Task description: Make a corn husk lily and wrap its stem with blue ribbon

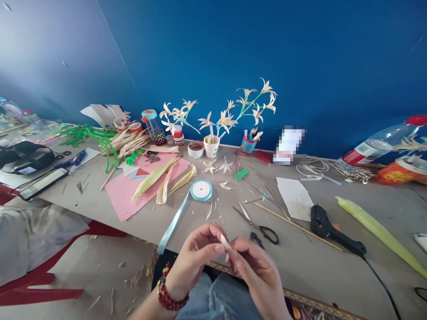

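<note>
A small pale petal-shaped piece of corn husk (225, 241) is pinched between my two hands, above the table's front edge. My left hand (205, 246), with a red bead bracelet at its wrist, has thumb and index finger closed at its upper end. The thumb and fingers of my right hand (255, 266) close on its lower end. Just beyond lie black-handled scissors (255, 224) with blades apart, and a roll of light blue ribbon (201, 190) with its tail toward me. Loose husk petals (224, 185) and two small husk flowers (210, 166) are scattered behind.
A paper cup (211, 146) of husk flowers on stems stands near the wall. On the right lie a black glue gun (333, 231), its cord over the front edge, and a green husk (380, 235). Husks (155, 178) rest on pink paper (123, 195) at left.
</note>
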The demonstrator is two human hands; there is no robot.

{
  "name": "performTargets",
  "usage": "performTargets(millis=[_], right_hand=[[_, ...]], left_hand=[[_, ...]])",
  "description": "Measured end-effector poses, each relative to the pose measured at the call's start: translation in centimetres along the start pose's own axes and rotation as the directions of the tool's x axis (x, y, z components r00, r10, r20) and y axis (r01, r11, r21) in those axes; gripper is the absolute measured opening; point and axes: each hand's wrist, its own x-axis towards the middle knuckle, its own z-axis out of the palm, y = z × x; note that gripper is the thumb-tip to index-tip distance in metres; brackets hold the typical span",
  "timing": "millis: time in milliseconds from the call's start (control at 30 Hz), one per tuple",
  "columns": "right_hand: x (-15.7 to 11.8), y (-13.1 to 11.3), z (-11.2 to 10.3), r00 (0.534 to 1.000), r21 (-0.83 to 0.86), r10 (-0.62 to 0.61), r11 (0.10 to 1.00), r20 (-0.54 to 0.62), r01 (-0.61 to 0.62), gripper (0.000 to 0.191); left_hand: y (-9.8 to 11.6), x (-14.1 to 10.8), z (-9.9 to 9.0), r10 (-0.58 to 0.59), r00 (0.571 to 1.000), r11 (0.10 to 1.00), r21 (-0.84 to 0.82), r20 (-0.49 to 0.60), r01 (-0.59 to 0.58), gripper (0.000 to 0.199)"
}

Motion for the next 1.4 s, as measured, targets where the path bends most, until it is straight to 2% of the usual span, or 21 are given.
performTargets(millis=[100, 200, 267, 367, 433, 500, 567, 633, 733, 800, 833, 867, 900, 967, 1033, 1133, 1200, 1267, 1333, 1400], right_hand=[[0.1, 0.4, -0.2, 0.998, -0.089, -0.051, 0.995, 0.021, 0.053, 0.030], [0.1, 0.3, -0.6, 0.995, -0.194, -0.094, 0.976, 0.019, 0.096, 0.026], [0.2, -0.1, -0.8, 0.991, -0.262, -0.127, 0.955, 0.052, 0.136, 0.021], [0.7, -0.8, -1.2, 0.987, -0.333, -0.117, 0.931, 0.109, 0.147, 0.019], [1.2, -1.1, -1.3, 0.988, -0.351, -0.072, 0.929, 0.135, 0.116, 0.023], [1.6, -1.3, -1.3, 0.988, -0.344, -0.022, 0.936, 0.155, 0.074, 0.025], [1.8, -1.3, -1.2, 0.988, -0.290, 0.029, 0.957, 0.153, 0.017, 0.026], [1.8, -1.1, -1.1, 0.990, -0.173, 0.075, 0.983, 0.119, -0.053, 0.026], [1.5, -0.6, -1.2, 0.991, -0.028, 0.112, 0.994, 0.077, -0.110, 0.027], [1.3, -0.2, -1.5, 0.999, -0.094, 0.020, 0.995, 0.050, -0.015, 0.022], [1.3, -0.1, -1.8, 0.996, -0.184, -0.078, 0.979, 0.036, 0.083, 0.015], [1.2, 0.0, -2.0, 0.977, -0.294, -0.209, 0.932, 0.039, 0.211, 0.007], [1.2, 0.1, -2.3, 0.934, -0.403, -0.350, 0.846, 0.072, 0.349, 0.009], [1.4, 0.0, -2.8, 0.801, -0.549, -0.560, 0.611, 0.209, 0.570, 0.029], [1.6, -0.4, -3.1, 0.678, -0.583, -0.645, 0.415, 0.353, 0.699, 0.032], [2.0, -1.0, -3.2, 0.564, -0.589, -0.670, 0.228, 0.482, 0.775, 0.024], [2.2, -1.2, -3.3, 0.509, -0.592, -0.670, 0.128, 0.540, 0.796, 0.021], [2.3, -1.2, -3.5, 0.466, -0.579, -0.672, 0.067, 0.575, 0.812, 0.019], [2.3, -1.1, -3.6, 0.433, -0.551, -0.684, 0.054, 0.587, 0.833, 0.018], [2.2, -0.9, -3.7, 0.424, -0.530, -0.701, 0.077, 0.573, 0.844, 0.018]], left_hand=[[-0.8, -0.2, 0.4, 0.077, 0.995, 0.995, 0.074, -0.064, -0.072, 0.011], [-0.7, -0.1, 0.3, 0.156, 0.986, 0.957, 0.258, -0.064, -0.134, 0.012], [0.0, -0.1, 0.1, 0.204, 0.979, 0.889, 0.421, -0.013, -0.180, 0.011], [1.2, -0.3, 0.0, 0.249, 0.964, 0.734, 0.631, 0.093, -0.251, 0.008], [1.7, -0.4, -0.1, 0.237, 0.958, 0.628, 0.727, 0.163, -0.280, 0.010], [1.9, -0.6, -0.1, 0.182, 0.966, 0.573, 0.779, 0.182, -0.254, 0.010], [1.7, -0.7, -0.2, 0.104, 0.985, 0.605, 0.777, 0.139, -0.174, 0.007], [1.4, -0.7, -0.4, 0.037, 0.996, 0.683, 0.725, 0.085, -0.087, 0.006], [1.1, -0.6, -0.5, -0.018, 0.999, 0.787, 0.617, 0.048, -0.016, 0.015], [1.0, -0.4, -0.6, -0.047, 0.998, 0.849, 0.529, 0.037, 0.021, 0.020], [0.9, -0.4, -0.6, -0.067, 0.997, 0.877, 0.479, 0.032, 0.043, 0.022], [0.9, -0.3, -0.6, -0.089, 0.996, 0.902, 0.426, 0.029, 0.068, 0.023], [0.8, -0.3, -0.5, -0.113, 0.993, 0.923, 0.374, 0.025, 0.095, 0.023], [0.7, -0.2, -0.5, -0.147, 0.989, 0.953, 0.272, 0.016, 0.137, 0.022], [0.5, -0.2, -0.4, -0.162, 0.987, 0.971, 0.178, 0.011, 0.157, 0.021], [0.3, -0.1, -0.4, -0.198, 0.980, 0.979, 0.064, 0.028, 0.196, 0.018], [0.3, 0.0, -0.4, -0.244, 0.969, 0.970, 0.000, 0.045, 0.244, 0.017], [0.2, 0.0, -0.4, -0.291, 0.954, 0.954, -0.057, 0.065, 0.295, 0.017], [0.0, -0.1, -0.4, -0.329, 0.941, 0.935, -0.112, 0.084, 0.337, 0.016], [-0.3, -0.2, -0.3, -0.344, 0.934, 0.920, -0.164, 0.093, 0.355, 0.015]])
